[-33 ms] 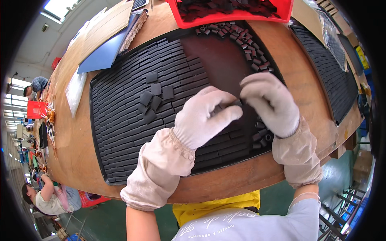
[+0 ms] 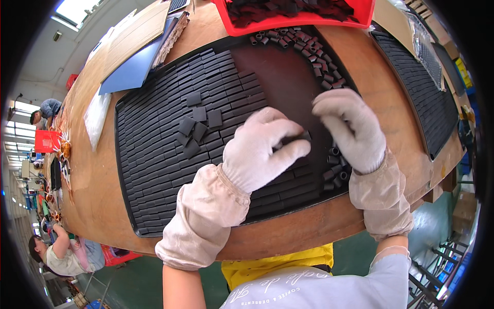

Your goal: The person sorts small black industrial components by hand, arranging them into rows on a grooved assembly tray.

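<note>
My left hand (image 2: 262, 149), in a white glove, pinches a small black piece (image 2: 304, 136) between thumb and forefinger; much of it is hidden by the glove. To its right my gloved right hand (image 2: 352, 129) hovers with curved fingers, thumb apart from them and nothing visible between; its fingertips are a little blurred. Both hands are above a black tray (image 2: 125, 206) filled on the left with tight rows of black flat pieces (image 2: 159, 149). Several loose black squares (image 2: 199, 114) lie on the rows. Short black tubes (image 2: 324, 64) lie along the tray's right side.
Beyond the tray stands a red bin (image 2: 298, 26) of black pieces. Another filled black tray (image 2: 422, 98) lies at the right, partly under cardboard and clear plastic. Cardboard and blue sheets (image 2: 128, 67) lie at the far left of the wooden table (image 2: 87, 201). Two people are farther left.
My right hand has drawn slightly up and right, away from the black piece in my left hand, uncovering more tubes below it. My left hand has barely moved.
</note>
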Motion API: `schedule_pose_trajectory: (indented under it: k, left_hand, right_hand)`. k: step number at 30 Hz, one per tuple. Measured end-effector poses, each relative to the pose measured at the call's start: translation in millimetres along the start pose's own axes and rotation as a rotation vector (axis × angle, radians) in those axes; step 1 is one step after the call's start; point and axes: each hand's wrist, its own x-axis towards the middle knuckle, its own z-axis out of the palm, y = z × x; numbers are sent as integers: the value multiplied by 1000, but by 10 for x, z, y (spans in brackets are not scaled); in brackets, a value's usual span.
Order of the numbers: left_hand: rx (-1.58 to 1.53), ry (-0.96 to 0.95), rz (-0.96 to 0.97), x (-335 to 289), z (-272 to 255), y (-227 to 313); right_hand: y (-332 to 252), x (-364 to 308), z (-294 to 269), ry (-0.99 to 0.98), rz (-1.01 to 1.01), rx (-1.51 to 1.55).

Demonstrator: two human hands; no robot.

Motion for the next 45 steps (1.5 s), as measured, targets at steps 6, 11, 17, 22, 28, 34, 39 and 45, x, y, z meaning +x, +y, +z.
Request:
schedule_pose_trajectory:
  k: [6, 11, 17, 22, 28, 34, 39, 45]
  left_hand:
    - [764, 73, 459, -18, 42, -74]
    - [704, 86, 548, 7, 72, -156]
    - [710, 8, 604, -7, 109, -154]
    - [603, -32, 673, 26, 76, -79]
    - [590, 16, 648, 10, 65, -117]
    - [685, 667, 583, 139, -452, -217]
    - [1085, 435, 90, -152, -945, -376]
    - [993, 273, 128, -583, -1013, -467]
  right_hand:
    - [197, 2, -45, 0, -51, -525]
    - [129, -14, -27, -70, -156, -755]
    - [120, -90, 1, -187, -128, -798]
    - [122, -76, -55, -205, -147, -789]
    - [127, -51, 44, -56, 18, -324]
    - [19, -61, 72, -2, -90, -202]
    - [118, -85, 108, 34, -170, -143]
    - [166, -122, 81, -38, -197, -155]
